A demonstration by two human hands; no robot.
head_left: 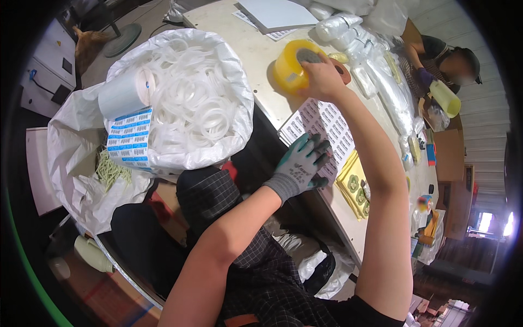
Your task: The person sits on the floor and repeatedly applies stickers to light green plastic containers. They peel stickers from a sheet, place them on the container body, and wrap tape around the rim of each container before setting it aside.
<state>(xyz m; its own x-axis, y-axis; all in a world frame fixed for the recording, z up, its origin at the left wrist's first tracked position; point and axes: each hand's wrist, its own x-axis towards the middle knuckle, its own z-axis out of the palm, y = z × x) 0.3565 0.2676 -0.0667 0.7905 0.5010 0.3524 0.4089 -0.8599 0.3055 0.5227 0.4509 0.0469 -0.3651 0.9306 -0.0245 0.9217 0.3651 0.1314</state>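
Observation:
My left hand [301,168], in a grey and green work glove, lies over the near edge of a sheet of printed labels [330,122], fingers spread and partly bent. My bare right hand [325,78] reaches farther across the table and grips a large roll of yellow tape [287,66] by its rim and core. A smaller brown tape roll [342,72] sits just behind that hand. Below the label sheet, a stack of yellow packets with green round pieces [354,188] rests near the table edge, beside my right forearm.
Left of the table stands a white sack [239,131] full of clear plastic rings, with a label roll [124,95] on top. Clear-wrapped packages [381,92] line the table's far side. Another person [430,62] in purple gloves holds a pale green container [445,99] there.

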